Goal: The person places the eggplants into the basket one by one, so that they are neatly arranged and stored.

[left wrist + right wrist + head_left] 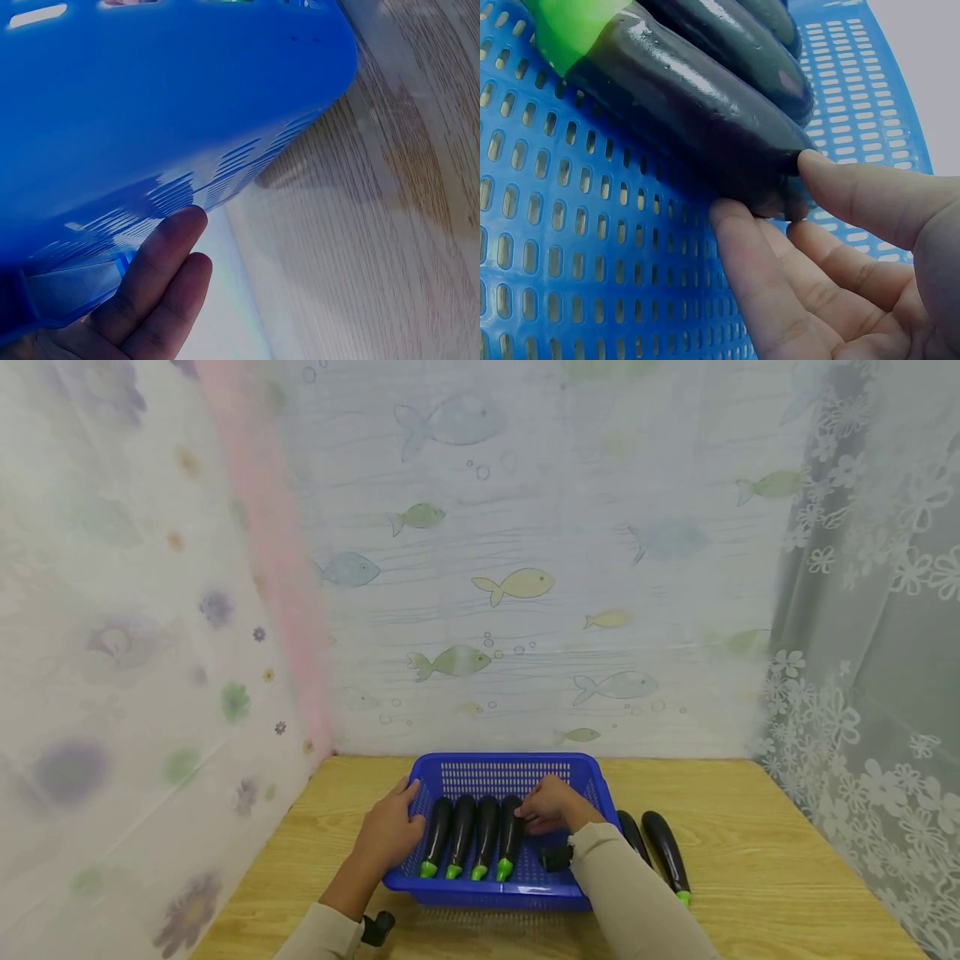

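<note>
Head: we listed left hand [386, 831] gripping blue basket [450, 886] by its left rim, right hand [553, 806] inside at the rightmost eggplant [512, 843] of four; left wrist: two fingers [161, 262] lay extended outside; right wrist: thumb [866, 193] and fingertips [733, 215] pinched that eggplant's stemless end

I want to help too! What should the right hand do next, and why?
The right hand should probably let go of the pinched eggplant, because it lies beside three others in the blue basket, while two more lie on the table.
</note>
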Motion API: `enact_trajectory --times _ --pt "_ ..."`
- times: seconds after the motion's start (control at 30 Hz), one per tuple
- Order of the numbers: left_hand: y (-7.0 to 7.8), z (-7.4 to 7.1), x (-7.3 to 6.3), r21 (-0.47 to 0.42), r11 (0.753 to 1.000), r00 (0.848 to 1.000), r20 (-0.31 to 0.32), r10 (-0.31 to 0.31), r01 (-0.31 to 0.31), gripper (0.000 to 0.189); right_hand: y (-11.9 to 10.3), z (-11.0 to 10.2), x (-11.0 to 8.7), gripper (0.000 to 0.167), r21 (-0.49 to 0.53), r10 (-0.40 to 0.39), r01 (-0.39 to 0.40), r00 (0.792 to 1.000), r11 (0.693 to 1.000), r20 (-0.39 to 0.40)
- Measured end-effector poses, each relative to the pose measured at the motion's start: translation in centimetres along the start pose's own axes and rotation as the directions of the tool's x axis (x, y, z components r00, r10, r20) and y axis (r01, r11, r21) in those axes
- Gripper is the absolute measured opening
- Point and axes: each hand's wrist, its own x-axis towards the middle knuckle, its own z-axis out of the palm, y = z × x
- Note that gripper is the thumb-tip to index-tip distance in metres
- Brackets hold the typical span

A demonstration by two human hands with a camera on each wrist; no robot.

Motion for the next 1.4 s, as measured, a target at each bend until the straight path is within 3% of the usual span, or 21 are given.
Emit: enact_trajectory --times 0.3,0.67,1.4 --pt "0.09 -0.28 -0.08 -0.005 1.000 1.000 0.006 -0.010 0.011 0.064 -0.08 0.20 0.02 0.023 -0.014 -0.004 0.004 1.000 1.000 -0.003" --pt "0.18 -0.43 0.07 -0.004 1.000 1.000 0.006 -0.017 0.017 0.064 -0.50 -0.03 -0.16 0.037 -0.041 0.011 -0.012 1.000 0.999 -0.010" --pt "-0.32 -0.16 0.22 -0.024 0.999 0.999 0.018 -0.043 0.044 0.065 -0.29 -0.38 0.10 0.032 -0.074 -0.013 0.007 0.997 0.997 -0.081"
